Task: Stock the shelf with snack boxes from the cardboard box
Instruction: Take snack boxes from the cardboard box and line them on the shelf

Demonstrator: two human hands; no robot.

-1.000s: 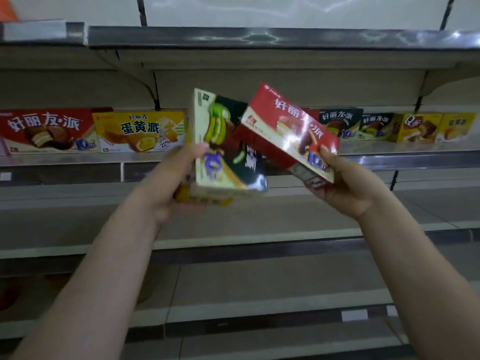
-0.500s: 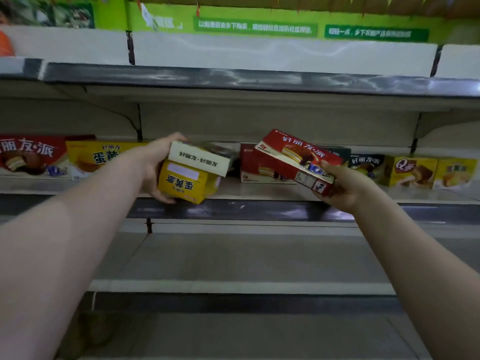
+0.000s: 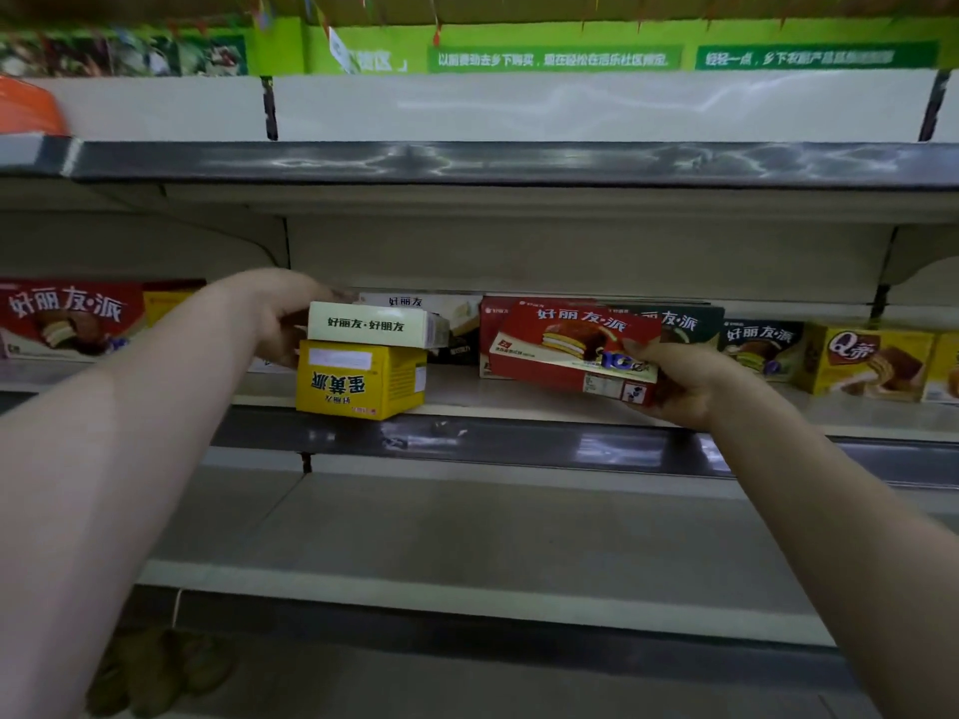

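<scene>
Holding two stacked boxes at the front edge of the shelf [image 3: 519, 402], my left hand [image 3: 283, 324] has its fingers curled round their left ends: a cream box [image 3: 376, 325] lies on top of a yellow box [image 3: 360, 378], whose print reads upside down. The yellow box's bottom looks to rest on the shelf lip, with its front face hanging slightly past the edge.

My right hand [image 3: 674, 381] grips the lower right corner of a red snack box [image 3: 571, 350], thumb on the front face and fingers wrapped underneath. That box is tilted, its face turned up toward me, and it sits in front of another red box [image 3: 490, 329] already standing on the shelf. I cannot tell whether the held one touches the shelf.

Behind the stack stands a pale and dark box [image 3: 456, 324]. Right of my right hand the row carries two dark green boxes [image 3: 763, 345] and a yellow Q box [image 3: 872, 360]. At the far left stands a large red box [image 3: 67, 319] with a yellow one just beside it.

The cardboard box is not in view.
</scene>
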